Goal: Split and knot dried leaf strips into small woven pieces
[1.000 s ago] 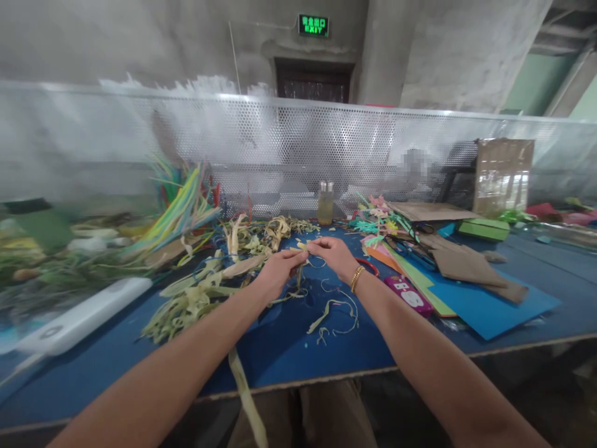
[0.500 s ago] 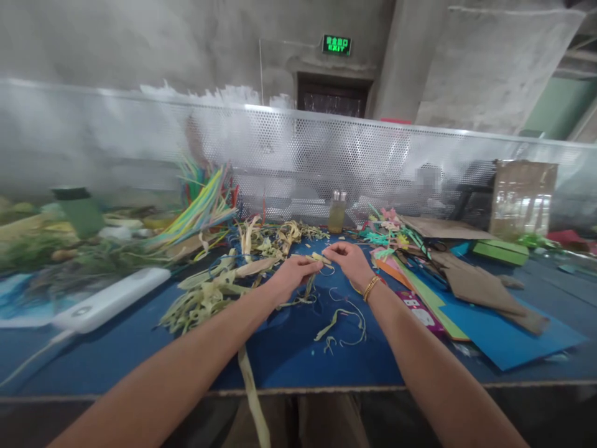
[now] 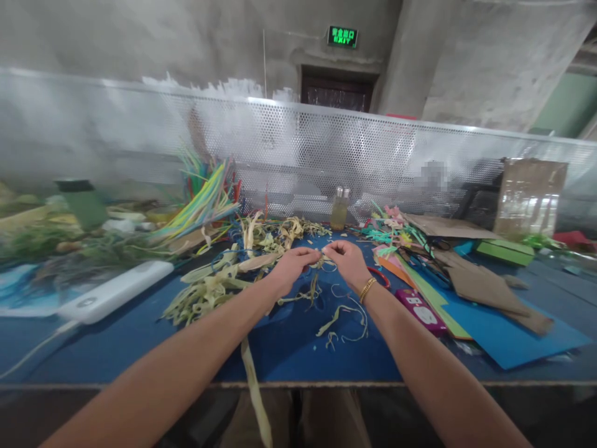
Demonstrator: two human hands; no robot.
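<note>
My left hand (image 3: 295, 267) and my right hand (image 3: 346, 262) meet over the middle of the table, their fingertips almost touching. Both are closed in a pinch on a small pale piece of dried corn husk (image 3: 321, 260), mostly hidden by the fingers. A thin loop of strand (image 3: 330, 269) hangs just under it. Left of my hands lies a heap of dried corn husks (image 3: 209, 289). Loose husk strips (image 3: 342, 323) are scattered on the blue tabletop (image 3: 298, 354) below. Beside my right wrist shows a red scissors handle (image 3: 383, 277), partly covered.
A white power strip (image 3: 116, 291) and colourful pipe cleaners (image 3: 205, 199) are at left. Behind my hands stands a glass bottle (image 3: 340, 208) before a perforated metal panel (image 3: 298, 143). At right lie a purple box (image 3: 420, 311), blue paper (image 3: 508, 336) and brown cardboard (image 3: 489, 286).
My hands have drawn slightly closer together, and the husk piece between them is now more covered by my fingers. The red scissors handle shows more. The view has shifted slightly.
</note>
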